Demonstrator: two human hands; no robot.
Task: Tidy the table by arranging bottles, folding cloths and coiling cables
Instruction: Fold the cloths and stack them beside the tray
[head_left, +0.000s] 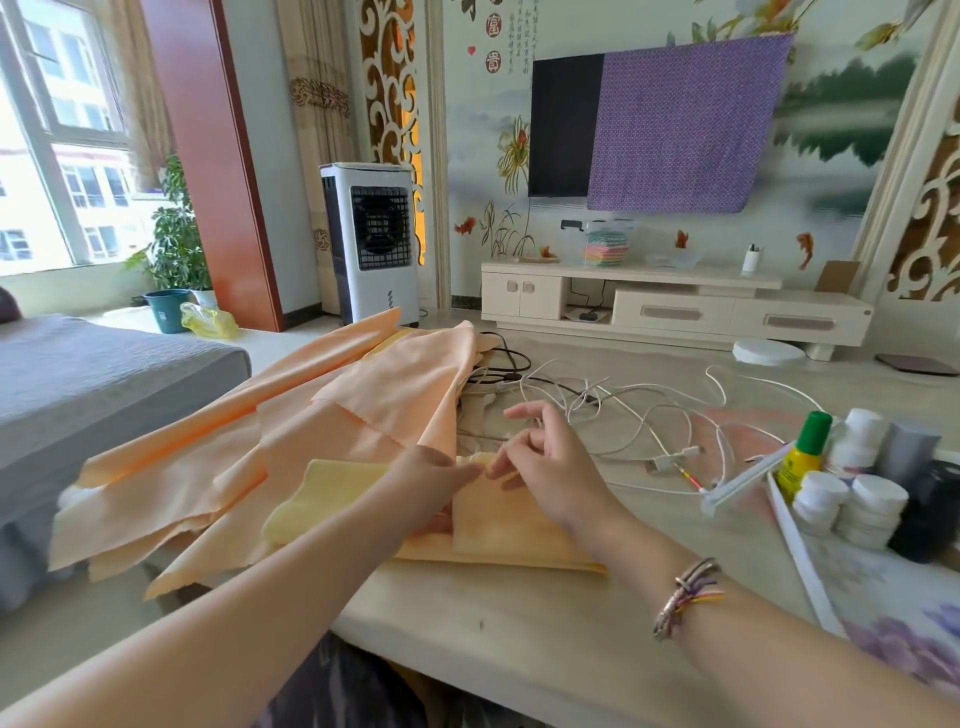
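**Both hands meet at the far edge of a folded orange cloth**

The folded orange cloth (519, 525) lies on the beige table (519, 613), a short way in from the table's near edge, with bare tabletop between it and the person. The left hand (431, 488) lies on the cloth, fingers straight and close together, their tips at its far edge. The right hand (550, 467) comes in from the other side; its thumb and forefinger seem to nip that same far edge, while the other fingers are raised and loosely spread. Whether the nip truly holds fabric is hard to tell, as the picture is blurred there.

Just left of the folded cloth, touching it, lies a pale yellow cloth (322, 499). Beyond and left of both, a heap of loose orange cloths (291, 415) spills over the table's left edge, zigzag-cut hems showing.

Behind the folded cloth, toward the far edge, white cables (665, 415) sprawl tangled, with black cables (504, 364) at the heap's far side. Right of the folded cloth, past a stretch of bare table, a white tray (789, 540) holds a yellow bottle with a green cap (802, 452) and white-capped jars (852, 504), close-packed with dark containers.
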